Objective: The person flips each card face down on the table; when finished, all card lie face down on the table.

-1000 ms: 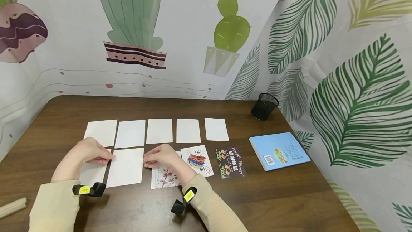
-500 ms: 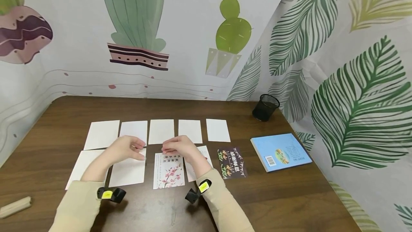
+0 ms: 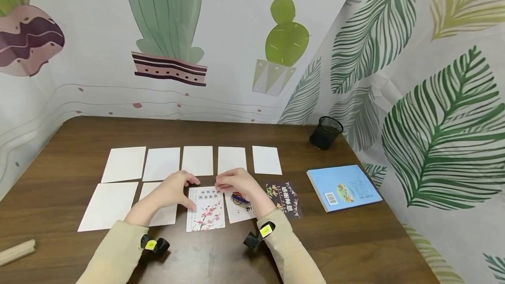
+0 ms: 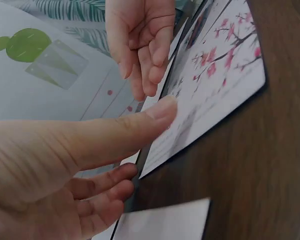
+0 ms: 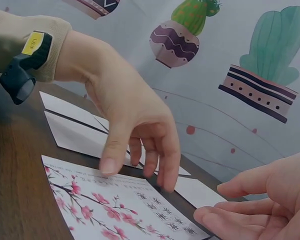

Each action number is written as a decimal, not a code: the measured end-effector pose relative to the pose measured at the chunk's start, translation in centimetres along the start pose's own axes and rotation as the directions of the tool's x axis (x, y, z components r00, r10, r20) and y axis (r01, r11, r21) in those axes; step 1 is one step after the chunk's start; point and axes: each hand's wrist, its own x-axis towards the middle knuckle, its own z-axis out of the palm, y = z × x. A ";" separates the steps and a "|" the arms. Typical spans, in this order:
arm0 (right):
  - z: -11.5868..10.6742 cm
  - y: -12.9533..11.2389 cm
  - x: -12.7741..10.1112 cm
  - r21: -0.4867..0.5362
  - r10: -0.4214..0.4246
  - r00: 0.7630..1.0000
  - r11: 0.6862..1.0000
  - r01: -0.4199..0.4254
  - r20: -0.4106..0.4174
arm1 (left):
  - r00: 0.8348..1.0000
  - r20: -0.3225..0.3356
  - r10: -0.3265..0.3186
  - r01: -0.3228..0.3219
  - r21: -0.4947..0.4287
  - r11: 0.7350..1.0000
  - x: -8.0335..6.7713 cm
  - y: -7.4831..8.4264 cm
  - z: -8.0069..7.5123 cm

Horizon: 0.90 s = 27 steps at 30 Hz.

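The thin rectangular paper card printed with pink blossom branches point(image 3: 206, 208) lies flat on the brown wooden table point(image 3: 355, 240), face up. It looks light, bendy and hard to lift except by an edge. The left hand point(image 3: 173, 189) rests relaxed fingertips at its top-left corner; the right hand point(image 3: 236, 183) hovers loose just beside its top-right corner, gripping nothing

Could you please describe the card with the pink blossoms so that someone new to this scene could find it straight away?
On the brown table, find the two rows of cards; the blossom card lies in the near row, third from the left, between the left hand and the right hand. Unlike the plain white cards beside it, it shows a branch of pink flowers.
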 end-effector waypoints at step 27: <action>-1.0 -0.3 -0.6 -0.053 0.034 0.999 0.998 -0.034 0.001 | 0.999 0.010 -0.031 0.031 0.043 0.999 1.0 -0.3 -0.2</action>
